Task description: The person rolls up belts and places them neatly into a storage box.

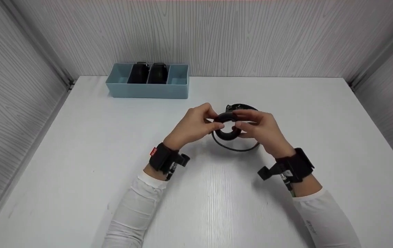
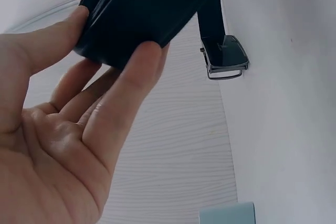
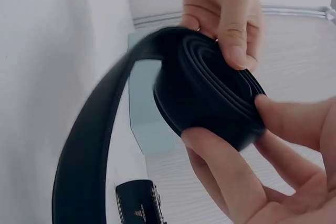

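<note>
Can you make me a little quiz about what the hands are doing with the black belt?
1. True or false: both hands hold the rolled part of the belt.
2. Where does the belt's buckle lie? A) in the blue tray B) on the white table C) in the left hand
3. Fill in: the blue tray at the back of the table already holds two rolled black ____.

Key
1. True: the left hand and the right hand both pinch the coil.
2. B: the buckle rests on the table at the end of the loose strap.
3. Belts, as far as the head view shows.
</note>
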A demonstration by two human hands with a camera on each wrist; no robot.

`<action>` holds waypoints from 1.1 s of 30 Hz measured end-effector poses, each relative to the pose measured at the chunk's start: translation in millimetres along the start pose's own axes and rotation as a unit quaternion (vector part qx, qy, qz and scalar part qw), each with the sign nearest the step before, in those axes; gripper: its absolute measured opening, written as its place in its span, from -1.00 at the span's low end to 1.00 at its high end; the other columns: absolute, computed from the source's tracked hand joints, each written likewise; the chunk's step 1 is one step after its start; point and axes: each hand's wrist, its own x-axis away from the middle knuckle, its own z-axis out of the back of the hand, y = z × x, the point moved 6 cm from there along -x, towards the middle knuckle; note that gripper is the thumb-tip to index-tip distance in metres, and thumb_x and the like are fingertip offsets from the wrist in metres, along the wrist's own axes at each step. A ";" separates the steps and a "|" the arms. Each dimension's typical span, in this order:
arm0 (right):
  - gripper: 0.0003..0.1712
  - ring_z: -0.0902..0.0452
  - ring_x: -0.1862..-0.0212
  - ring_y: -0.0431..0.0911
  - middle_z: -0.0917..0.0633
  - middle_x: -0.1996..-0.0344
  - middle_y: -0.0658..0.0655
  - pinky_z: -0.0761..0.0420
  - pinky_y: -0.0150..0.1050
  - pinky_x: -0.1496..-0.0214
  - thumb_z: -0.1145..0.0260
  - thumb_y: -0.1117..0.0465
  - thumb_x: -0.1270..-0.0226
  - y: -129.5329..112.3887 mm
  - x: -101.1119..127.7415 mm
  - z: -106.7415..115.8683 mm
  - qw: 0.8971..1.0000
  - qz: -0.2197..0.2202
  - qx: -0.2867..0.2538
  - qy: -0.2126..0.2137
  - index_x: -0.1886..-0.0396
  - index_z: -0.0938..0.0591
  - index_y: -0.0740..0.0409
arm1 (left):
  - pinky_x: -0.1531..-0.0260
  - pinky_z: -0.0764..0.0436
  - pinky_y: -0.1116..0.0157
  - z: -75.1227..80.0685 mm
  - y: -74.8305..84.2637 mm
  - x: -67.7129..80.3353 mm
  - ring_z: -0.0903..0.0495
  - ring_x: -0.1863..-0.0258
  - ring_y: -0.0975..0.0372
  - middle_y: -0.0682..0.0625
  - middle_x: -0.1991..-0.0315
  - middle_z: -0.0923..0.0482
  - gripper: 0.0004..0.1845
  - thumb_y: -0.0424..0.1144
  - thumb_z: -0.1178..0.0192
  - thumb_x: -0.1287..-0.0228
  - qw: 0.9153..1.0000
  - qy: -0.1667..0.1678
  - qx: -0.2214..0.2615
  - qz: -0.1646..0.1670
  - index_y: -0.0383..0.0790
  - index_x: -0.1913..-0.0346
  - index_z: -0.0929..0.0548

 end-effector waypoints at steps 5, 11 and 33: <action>-0.52 -0.71 -0.10 0.05 -0.66 -0.19 0.23 -0.74 -0.09 0.00 -0.41 0.34 -0.43 -0.1 -0.1 2.5 1.000 -0.003 -0.021 0.005 -0.32 -0.63 0.19 | 0.30 -0.56 0.32 -1.5 -0.2 -1.4 -0.67 0.33 0.20 -0.10 0.08 -0.77 -0.79 -0.27 -0.38 -0.42 1.000 -0.004 0.014 -0.011 -0.28 0.08 -0.56; -0.51 -0.72 -0.06 0.09 -0.66 -0.21 0.21 -0.75 -0.13 0.04 -0.41 0.29 -0.43 -2.6 0.8 -3.1 0.998 0.006 0.049 -0.049 -0.33 -0.63 0.18 | 0.31 -0.52 0.31 -1.7 -0.1 1.3 -0.62 0.33 0.24 -0.06 0.16 -0.77 -0.81 -0.28 -0.40 -0.40 0.999 -0.034 -0.026 -0.013 -0.25 0.11 -0.59; -0.53 -0.73 -0.08 0.10 -0.67 -0.18 0.23 -0.75 -0.10 0.03 -0.40 0.30 -0.45 -2.4 0.3 -1.3 1.000 0.008 -0.002 -0.009 -0.32 -0.65 0.17 | 0.26 -0.59 0.32 0.0 -0.1 0.3 -0.68 0.30 0.23 -0.10 0.17 -0.78 -0.82 -0.30 -0.37 -0.41 1.000 -0.003 0.016 -0.009 -0.29 0.10 -0.58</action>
